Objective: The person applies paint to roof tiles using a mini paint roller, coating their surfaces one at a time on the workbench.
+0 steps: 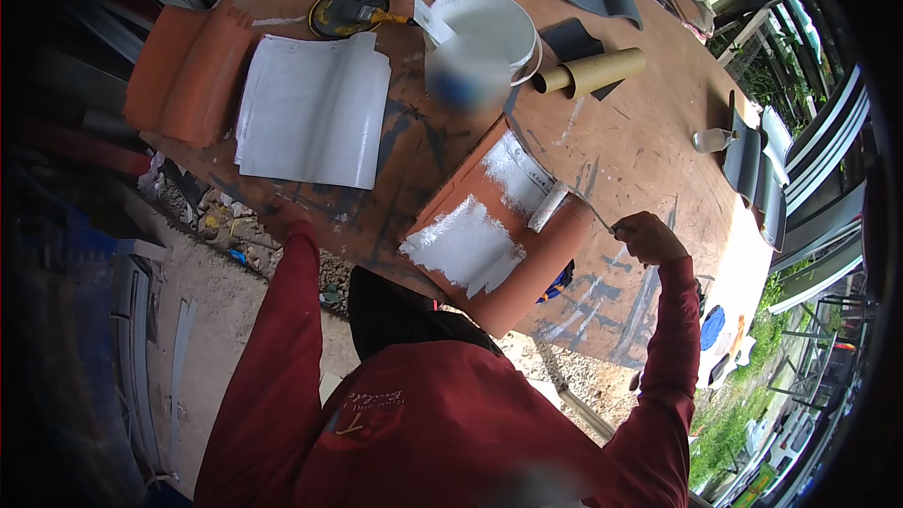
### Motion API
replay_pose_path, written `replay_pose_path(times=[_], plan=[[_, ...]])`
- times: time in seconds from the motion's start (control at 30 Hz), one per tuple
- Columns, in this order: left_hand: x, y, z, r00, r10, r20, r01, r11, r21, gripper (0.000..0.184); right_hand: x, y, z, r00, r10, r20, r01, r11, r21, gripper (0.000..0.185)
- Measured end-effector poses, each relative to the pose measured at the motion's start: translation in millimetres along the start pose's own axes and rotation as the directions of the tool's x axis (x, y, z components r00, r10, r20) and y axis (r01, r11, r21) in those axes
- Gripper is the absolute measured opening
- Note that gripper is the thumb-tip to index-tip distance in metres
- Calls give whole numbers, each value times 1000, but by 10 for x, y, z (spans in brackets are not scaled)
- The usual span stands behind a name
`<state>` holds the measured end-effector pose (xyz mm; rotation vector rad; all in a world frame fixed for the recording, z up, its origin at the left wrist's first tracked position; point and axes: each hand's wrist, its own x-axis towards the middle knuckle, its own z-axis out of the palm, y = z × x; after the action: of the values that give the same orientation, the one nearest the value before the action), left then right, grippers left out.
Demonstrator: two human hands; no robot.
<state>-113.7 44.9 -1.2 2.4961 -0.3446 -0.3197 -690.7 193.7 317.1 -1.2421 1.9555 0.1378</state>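
Paint (459,245) could streak if your right hand (651,238), three o'clock, grip clamped on the roller (548,206), tilts across the tile (513,226); left hand (285,220), nine o'clock, grip unclear.

Daylight from the right, glare across the tabletop (691,202), dim left, warped edges.

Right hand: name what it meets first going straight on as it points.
Beyond its held white paint roller, the right hand would probably meet the orange, partly white-painted curved tile; height is unclear.
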Motion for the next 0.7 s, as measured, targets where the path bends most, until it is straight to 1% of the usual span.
replay_pose_path(times=[0.07,0.1,0.13,0.17,0.23,0.3,0.33,0.37,0.43,0.5,0.53,0.57,0.6,0.63,0.7], plan=[[-54,48,-52,1000,9,-7,-10,1000,-21,64,-129,-1,-78,992,-122,-44,117,988,-102,22],[-90,70,-95,1000,10,-2,-10,999,-38,64,-200,-91,-141,990,-131,-57,125,987,-104,22],[-80,63,-88,1000,11,-6,-12,999,-53,64,-290,-225,-203,991,-96,-93,104,991,81,23],[-76,50,-78,1000,15,0,-15,998,-55,64,-357,-352,-260,991,-57,-119,87,961,264,23],[-73,57,-102,1000,22,3,-21,998,-67,64,-389,-626,-413,953,-225,-203,285,894,346,22],[-100,68,-127,1000,17,15,-16,998,-58,64,-279,-948,-627,892,-318,-322,405,878,256,20],[-115,69,-136,1000,16,19,-15,998,-57,64,-212,-1142,-782,833,-408,-374,457,888,49,19],[-130,77,-156,999,20,34,-17,996,-91,64,-119,-1352,-955,765,-503,-402,481,862,-163,18],[-104,67,-150,999,25,45,-19,991,-131,64,147,-1766,-1275,658,-646,-386,437,745,-504,18],[-54,11,-91,998,45,41,-41,996,-81,62,518,-2099,-1472,548,-750,-369,433,633,-642,15],[-90,81,-167,999,35,33,-32,996,-82,62,599,-2323,-1510,544,-758,-361,441,624,-645,15],[-144,143,-234,998,7,69,-4,999,-54,62,663,-2558,-1539,616,-737,-278,345,569,-746,15],[-184,199,-292,994,-25,103,28,999,-27,61,734,-2756,-1561,686,-700,-200,254,487,-836,15],[-168,184,-261,995,-45,90,48,998,-29,61,870,-2893,-1561,677,-713,-181,268,469,-842,15],[-132,123,-193,998,-30,62,32,999,-31,61,1112,-3147,-1478,767,-637,-75,260,416,-871,17]])
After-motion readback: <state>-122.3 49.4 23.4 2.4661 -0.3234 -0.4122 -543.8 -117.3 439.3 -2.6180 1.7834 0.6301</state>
